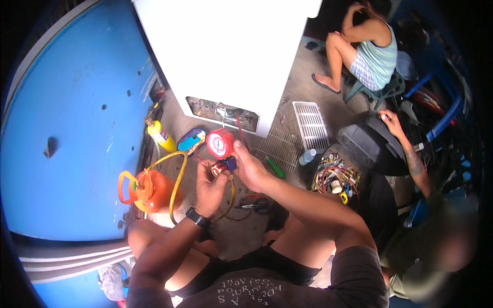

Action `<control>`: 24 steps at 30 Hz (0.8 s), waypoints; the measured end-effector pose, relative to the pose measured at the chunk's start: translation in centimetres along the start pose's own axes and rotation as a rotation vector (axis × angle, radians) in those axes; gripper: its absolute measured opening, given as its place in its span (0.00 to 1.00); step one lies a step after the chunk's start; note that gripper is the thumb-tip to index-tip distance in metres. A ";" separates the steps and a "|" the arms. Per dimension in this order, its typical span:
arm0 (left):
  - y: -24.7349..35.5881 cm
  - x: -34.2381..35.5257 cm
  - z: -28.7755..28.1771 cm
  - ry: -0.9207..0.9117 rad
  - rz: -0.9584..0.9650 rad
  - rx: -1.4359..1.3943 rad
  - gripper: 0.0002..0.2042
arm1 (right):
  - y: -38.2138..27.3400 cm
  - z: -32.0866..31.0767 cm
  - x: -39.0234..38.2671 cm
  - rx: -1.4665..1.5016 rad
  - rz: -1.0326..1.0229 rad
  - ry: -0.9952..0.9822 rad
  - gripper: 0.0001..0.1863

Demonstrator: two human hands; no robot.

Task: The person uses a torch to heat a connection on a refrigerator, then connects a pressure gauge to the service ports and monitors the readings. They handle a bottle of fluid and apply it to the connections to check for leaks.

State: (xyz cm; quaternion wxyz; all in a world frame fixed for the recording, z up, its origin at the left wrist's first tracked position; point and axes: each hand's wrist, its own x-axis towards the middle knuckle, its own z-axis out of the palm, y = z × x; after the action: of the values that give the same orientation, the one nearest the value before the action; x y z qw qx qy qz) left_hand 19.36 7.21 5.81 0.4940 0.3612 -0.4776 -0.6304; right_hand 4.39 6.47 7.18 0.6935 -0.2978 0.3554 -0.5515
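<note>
A red-rimmed pressure gauge [220, 143] with a white dial is held up in front of me, joined to a small valve body [229, 164]. My right hand [250, 168] grips the gauge and valve from the right, thumb beside the dial. The fingers of my left hand [210, 191] are closed on the red valve knob [218, 169]. A yellow hose [179, 177] loops on the left by an orange gas cylinder [152, 191]. A thin red hose [241, 131] runs near the opening [226, 114] low in a white appliance [226, 51].
A yellow torch cylinder [160, 135] and blue case [191, 142] stand left. Right are a white grille [310, 126], green-handled tool [276, 167], pale-blue bottle [307, 157], container of fittings [334, 179] and black case [367, 141] under another person's hand [393, 123]. Someone sits on a stool [377, 91].
</note>
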 end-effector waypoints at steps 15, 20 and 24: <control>4.0 -0.3 -2.5 0.179 -0.110 -0.037 0.17 | 6.9 -20.4 19.1 -1.614 0.294 0.382 0.36; 5.2 0.1 -2.4 0.149 -0.146 -0.023 0.19 | 8.7 -25.2 23.8 -1.784 0.258 0.489 0.44; 5.9 0.5 -1.9 0.094 -0.150 -0.042 0.20 | 8.4 -27.4 25.9 -1.980 0.467 0.478 0.42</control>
State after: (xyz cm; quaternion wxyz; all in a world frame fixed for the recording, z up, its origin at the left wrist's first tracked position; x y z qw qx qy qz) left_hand 22.67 5.88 10.94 0.4747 0.4145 -0.4124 -0.6579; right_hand -9.86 -17.56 -19.42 0.1403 -0.5399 0.8251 0.0896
